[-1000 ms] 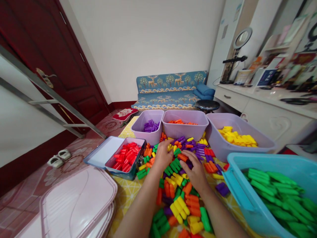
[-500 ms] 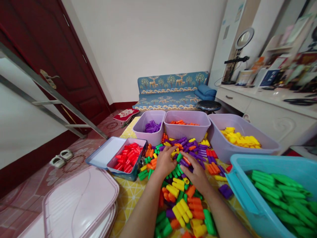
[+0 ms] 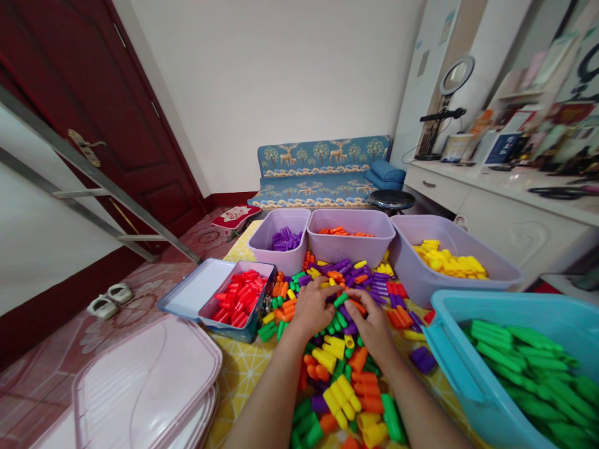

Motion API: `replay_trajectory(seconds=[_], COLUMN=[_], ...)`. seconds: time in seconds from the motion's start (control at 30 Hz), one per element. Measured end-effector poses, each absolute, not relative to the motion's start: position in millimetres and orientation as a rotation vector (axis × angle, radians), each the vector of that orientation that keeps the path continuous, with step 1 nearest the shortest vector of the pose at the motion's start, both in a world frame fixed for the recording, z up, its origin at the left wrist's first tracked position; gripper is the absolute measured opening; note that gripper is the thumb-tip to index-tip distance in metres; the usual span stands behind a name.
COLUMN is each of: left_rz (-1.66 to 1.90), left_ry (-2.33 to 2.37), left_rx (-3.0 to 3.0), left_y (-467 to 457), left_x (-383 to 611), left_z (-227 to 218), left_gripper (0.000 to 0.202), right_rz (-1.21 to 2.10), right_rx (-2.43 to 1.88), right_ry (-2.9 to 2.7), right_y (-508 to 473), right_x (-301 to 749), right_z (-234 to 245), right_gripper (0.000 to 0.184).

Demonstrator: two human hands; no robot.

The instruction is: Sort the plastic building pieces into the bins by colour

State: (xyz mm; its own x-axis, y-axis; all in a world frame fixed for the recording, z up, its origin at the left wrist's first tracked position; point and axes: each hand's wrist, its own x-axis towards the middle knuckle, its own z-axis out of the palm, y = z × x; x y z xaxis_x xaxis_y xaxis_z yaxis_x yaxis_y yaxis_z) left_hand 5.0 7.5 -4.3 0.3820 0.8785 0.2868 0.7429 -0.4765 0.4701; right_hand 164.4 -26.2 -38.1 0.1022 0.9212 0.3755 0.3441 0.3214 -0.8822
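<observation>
A heap of small plastic tube pieces [image 3: 344, 349] in several colours covers the yellow tablecloth [image 3: 238, 368]. My left hand [image 3: 312, 305] lies on the heap with its fingers curled down onto green and purple pieces. My right hand [image 3: 374, 324] rests beside it, fingers bent over orange and purple pieces. The fingertips of both hands nearly meet in the middle of the heap. What each hand grips is hidden under the fingers.
Three lilac bins at the back hold purple [image 3: 284, 238], orange [image 3: 346, 232] and yellow pieces [image 3: 449, 259]. A blue box [image 3: 238, 296] of red pieces stands left, a turquoise bin [image 3: 519, 355] of green pieces right. Pink lids [image 3: 140, 380] lie front left.
Both hands have drawn closer together on the heap; the right hand moved left and forward, and its fingers curled down onto the pieces.
</observation>
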Motion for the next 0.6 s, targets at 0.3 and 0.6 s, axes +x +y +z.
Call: replay_trajectory(seconds=[0.3,0.6], left_rz=[1.160,1.316], left_ry=[1.212,0.879], left_rx=[1.904,1.664], left_y=[16,13], left_x=[3,0], left_z=[-12,-4], left_gripper=[0.054,0.021], right_rz=[0.557,0.576], right_rx=[-1.194,-1.147], right_ry=[-1.499,-1.635], right_y=[-26,-34], right_x=[164,164], right_z=[-35,-20], right_gripper=[0.026,0.025])
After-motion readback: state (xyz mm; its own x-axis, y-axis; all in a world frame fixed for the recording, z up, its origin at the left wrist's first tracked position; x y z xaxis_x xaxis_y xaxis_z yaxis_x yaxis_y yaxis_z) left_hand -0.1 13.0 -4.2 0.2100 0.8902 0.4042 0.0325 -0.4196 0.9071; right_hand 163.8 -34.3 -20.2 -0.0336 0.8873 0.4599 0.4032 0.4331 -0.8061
